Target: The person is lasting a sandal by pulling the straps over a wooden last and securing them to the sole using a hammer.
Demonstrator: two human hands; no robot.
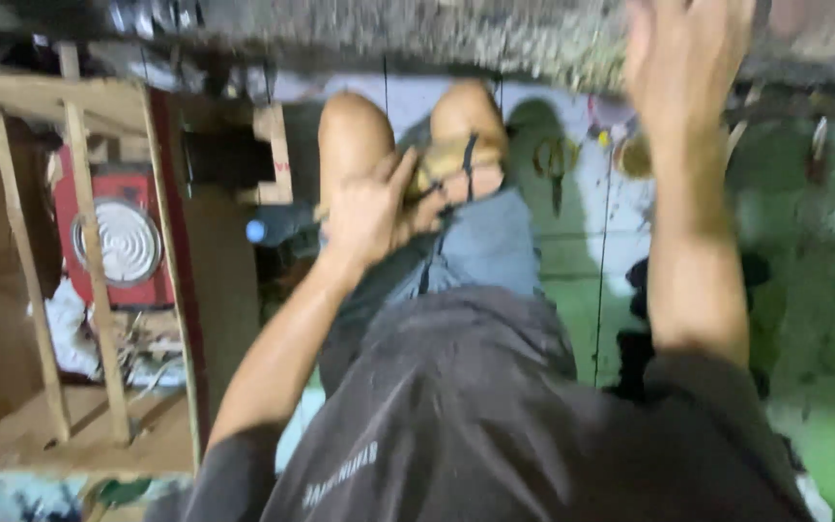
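Head view, the only view here, looks steeply down the person's own body: dark shirt point(466, 416) at the bottom, grey shorts point(480, 246) above it, bare knees toward the top of the frame. The picture is blurred by motion, so fine detail is lost.

The left hand point(371, 208) rests on the lap between the thighs, fingers curled around a tan, soft-looking object with a dark strap point(456, 164). That object lies just beyond the fingertips toward the right knee, its long axis running roughly across the frame, tilted slightly upward to the right. The hand grips its nearer end; what the object is cannot be told.

The right hand point(678, 58) is raised high, well apart from the lap, reaching to a rough grey ledge point(495, 39) at the top edge. Its fingers are smeared by blur, so I cannot tell whether it is open or closed on anything.

The left hand is plainly the nearer one to the strapped object. Off to the left stand a wooden frame point(89, 271) and a red appliance with a round metal grille point(116, 242).
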